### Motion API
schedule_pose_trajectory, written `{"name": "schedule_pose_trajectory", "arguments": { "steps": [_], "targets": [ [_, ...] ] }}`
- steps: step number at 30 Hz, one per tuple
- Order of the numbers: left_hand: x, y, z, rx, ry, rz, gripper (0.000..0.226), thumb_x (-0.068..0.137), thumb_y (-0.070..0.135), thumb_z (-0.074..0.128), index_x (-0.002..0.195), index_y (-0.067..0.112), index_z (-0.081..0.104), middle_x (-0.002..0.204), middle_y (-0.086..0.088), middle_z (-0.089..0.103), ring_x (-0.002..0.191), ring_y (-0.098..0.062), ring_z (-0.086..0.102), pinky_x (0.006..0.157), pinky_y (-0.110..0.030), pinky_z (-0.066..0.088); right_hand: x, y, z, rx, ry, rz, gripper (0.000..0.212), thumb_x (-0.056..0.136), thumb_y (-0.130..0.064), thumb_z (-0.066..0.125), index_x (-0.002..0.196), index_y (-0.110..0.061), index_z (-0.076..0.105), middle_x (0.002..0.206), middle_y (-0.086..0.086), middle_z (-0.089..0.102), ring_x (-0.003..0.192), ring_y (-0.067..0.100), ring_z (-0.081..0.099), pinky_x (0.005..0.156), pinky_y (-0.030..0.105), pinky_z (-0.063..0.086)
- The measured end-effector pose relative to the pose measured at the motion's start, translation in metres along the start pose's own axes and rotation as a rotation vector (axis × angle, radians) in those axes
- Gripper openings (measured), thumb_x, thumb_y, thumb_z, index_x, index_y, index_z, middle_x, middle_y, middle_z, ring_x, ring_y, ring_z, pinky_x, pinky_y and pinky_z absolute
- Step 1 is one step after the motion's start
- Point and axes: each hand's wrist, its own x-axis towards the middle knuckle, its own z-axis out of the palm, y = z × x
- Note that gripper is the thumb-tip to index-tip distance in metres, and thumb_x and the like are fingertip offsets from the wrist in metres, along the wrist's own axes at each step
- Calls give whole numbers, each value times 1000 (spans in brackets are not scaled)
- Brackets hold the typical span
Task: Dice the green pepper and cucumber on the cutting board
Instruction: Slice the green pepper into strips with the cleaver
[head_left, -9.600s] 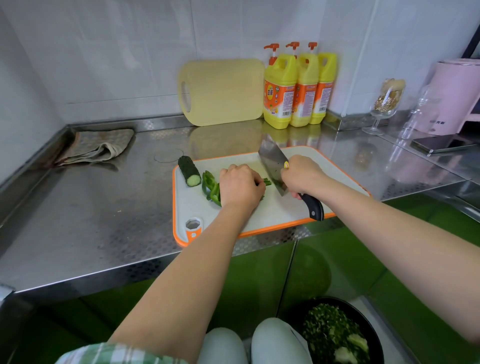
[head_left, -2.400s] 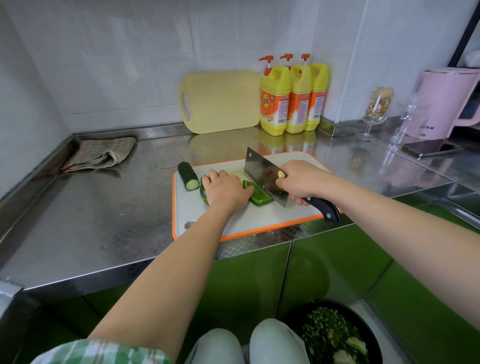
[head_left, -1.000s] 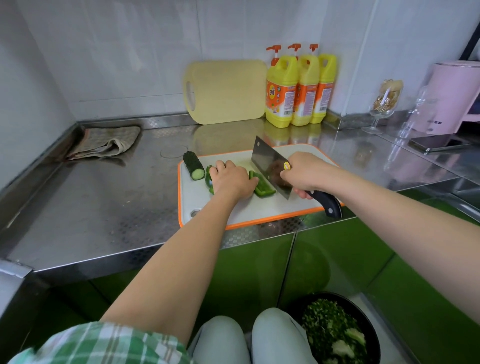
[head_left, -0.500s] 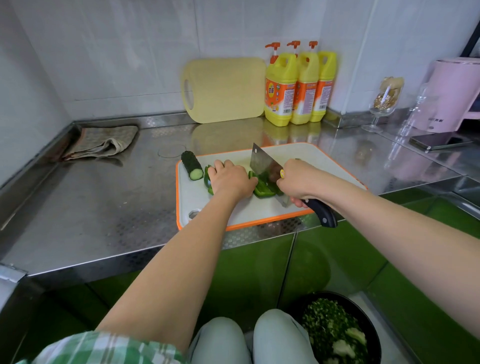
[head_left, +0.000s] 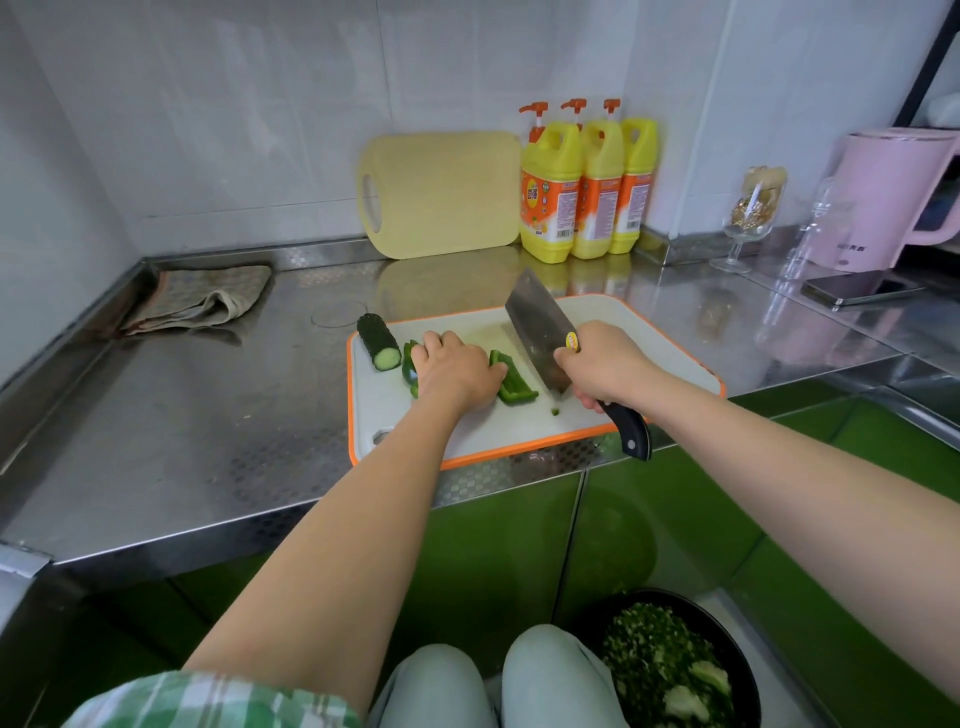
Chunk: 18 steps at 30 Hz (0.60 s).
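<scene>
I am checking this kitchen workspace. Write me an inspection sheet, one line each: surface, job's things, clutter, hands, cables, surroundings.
Surface: steel counter, with the board at its front edge.
Job's things: cucumber piece at the board's far-left corner; pepper pieces mid-board; cleaver.
Clutter: cloth, yellow board against the wall, three bottles, glass, kettle, phone.
Hands: left hand holds the pepper down, fingers curled; right hand grips the cleaver handle, blade just right of the pepper.
Cables: nothing seen.
Surroundings: tiled wall, green cabinets, bowl of chopped greens below the counter.
</scene>
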Motion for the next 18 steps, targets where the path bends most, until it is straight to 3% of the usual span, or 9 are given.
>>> {"name": "schedule_pose_trajectory", "arguments": {
  "steps": [6, 10, 14, 18],
  "targets": [
    [0, 1, 2, 12, 21, 1, 55, 100, 51, 29, 124, 13, 61, 136, -17, 40, 124, -37, 30, 102, -46, 25, -12, -14, -18, -19, -115, 12, 34, 95, -7, 43, 64, 1, 56, 47, 12, 55, 37, 22, 48, 45, 25, 42],
    [0, 0, 2, 16, 31, 2, 56, 100, 50, 29, 124, 12, 61, 136, -17, 41, 123, -37, 30, 101, -45, 25, -17, -13, -12, -49, -136, 31, 28, 92, -3, 42, 67, 2, 55, 50, 15, 57, 42, 24, 49, 45, 26, 44],
    [2, 1, 2, 27, 16, -15, 54, 99, 51, 30, 125, 14, 60, 137, -17, 41, 124, -37, 30, 101, -45, 26, -16, -8, -7, -81, -142, 38, 30, 90, -3, 43, 62, 2, 54, 36, 9, 53, 37, 24, 48, 43, 25, 45],
    [3, 2, 2, 31, 18, -24, 53, 98, 51, 31, 124, 15, 61, 136, -16, 41, 123, -37, 30, 99, -44, 26, -14, -15, -2, -175, -141, 18, 29, 90, -2, 47, 63, 2, 60, 50, 13, 59, 45, 26, 54, 51, 28, 48]
  ]
}}
